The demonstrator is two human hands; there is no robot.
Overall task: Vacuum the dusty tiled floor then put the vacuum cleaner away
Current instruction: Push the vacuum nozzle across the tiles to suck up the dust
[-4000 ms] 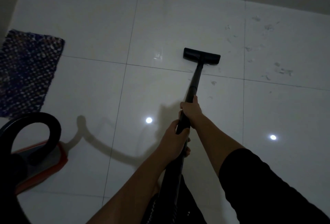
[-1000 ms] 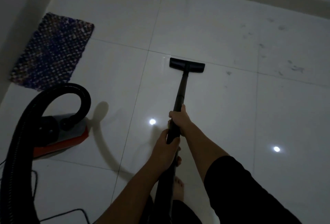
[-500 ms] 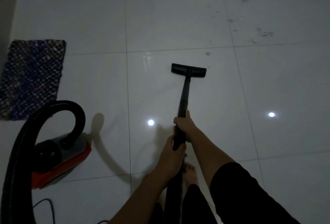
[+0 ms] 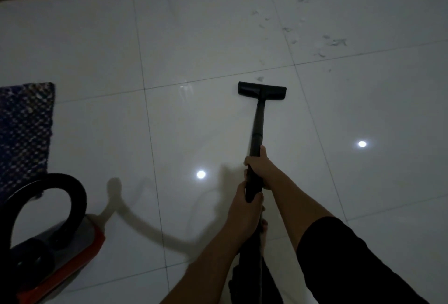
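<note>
Both hands grip the black wand (image 4: 257,124): the right hand (image 4: 260,166) is wrapped around the smooth tube farther along, the left hand (image 4: 244,209) closed around it just nearer. Its long axis runs almost straight away from the person, ending in a flat rectangular floor head (image 4: 262,89) lying crosswise on the glossy white tiled floor (image 4: 194,44). Grey dust flecks (image 4: 335,42) scatter far right, one just beyond the head. A ribbed hose (image 4: 72,194) arcs over the red vacuum body (image 4: 80,252) near left, beside a woven mat (image 4: 24,129).
</note>
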